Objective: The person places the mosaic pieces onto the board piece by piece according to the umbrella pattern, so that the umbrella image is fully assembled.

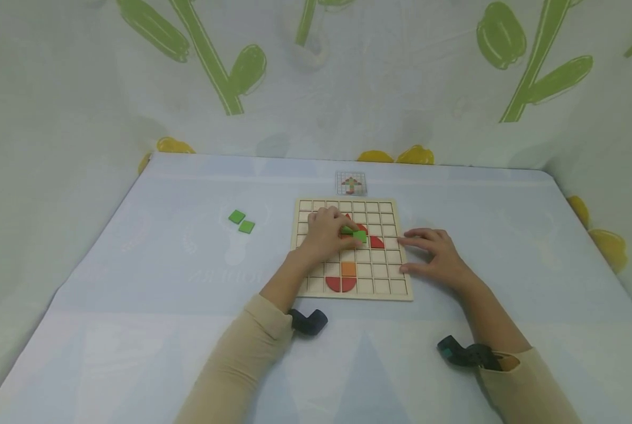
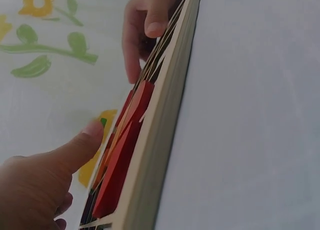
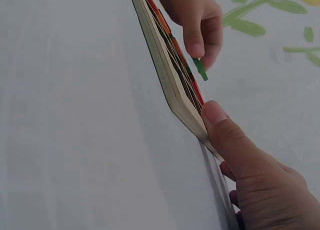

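My left hand [image 1: 326, 234] is over the middle of a wooden grid board [image 1: 384, 288], pinching a green square tile [image 1: 360, 237] between thumb and fingertips. In the right wrist view that green tile [image 3: 200, 68] juts out tilted, just above the board. My right hand [image 1: 436, 259] stays by the board's right edge, fingers spread and thumb tip at the rim. Red quarter-round pieces [image 1: 377, 242] lie in the grid near the left fingertips. Toward the near side sit an orange square [image 1: 348, 269] and two red quarter-rounds [image 1: 341, 284]. My left hand hides part of the grid.
Two loose green tiles [image 1: 241, 222] lie on the white table left of the board. A small pattern card [image 1: 350, 183] with an arrow-like picture rests just beyond the board's far edge. A leaf-patterned cloth wall [image 1: 369, 88] rises behind the table.
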Demonstrator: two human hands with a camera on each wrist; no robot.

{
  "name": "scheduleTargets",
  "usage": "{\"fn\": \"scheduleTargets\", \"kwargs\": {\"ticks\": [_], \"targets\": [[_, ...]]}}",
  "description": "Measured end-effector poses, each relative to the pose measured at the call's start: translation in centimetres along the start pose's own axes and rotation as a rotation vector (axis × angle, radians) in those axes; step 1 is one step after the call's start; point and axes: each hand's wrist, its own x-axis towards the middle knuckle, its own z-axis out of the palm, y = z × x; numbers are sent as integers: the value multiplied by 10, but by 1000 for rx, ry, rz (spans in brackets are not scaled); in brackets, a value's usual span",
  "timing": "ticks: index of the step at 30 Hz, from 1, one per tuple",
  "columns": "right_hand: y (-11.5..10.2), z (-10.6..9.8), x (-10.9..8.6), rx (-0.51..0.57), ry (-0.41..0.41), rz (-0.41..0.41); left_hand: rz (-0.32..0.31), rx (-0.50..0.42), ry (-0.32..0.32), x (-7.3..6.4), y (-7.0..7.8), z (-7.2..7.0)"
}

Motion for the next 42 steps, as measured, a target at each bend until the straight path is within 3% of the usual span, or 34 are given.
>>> {"fn": "scheduleTargets", "kwargs": {"ticks": [8, 21, 31, 42], "targets": [[-1, -1, 1, -2, -8, 4, 29, 79, -32, 0, 2, 8], [-1, 0, 0, 5, -22, 33, 14, 30, 15, -7, 1, 2], [0, 0, -1, -13, -16, 22, -49, -35, 41, -21, -27, -17], [-2, 0, 0, -9, -34, 58, -172, -2, 88, -39, -59, -41]]}}
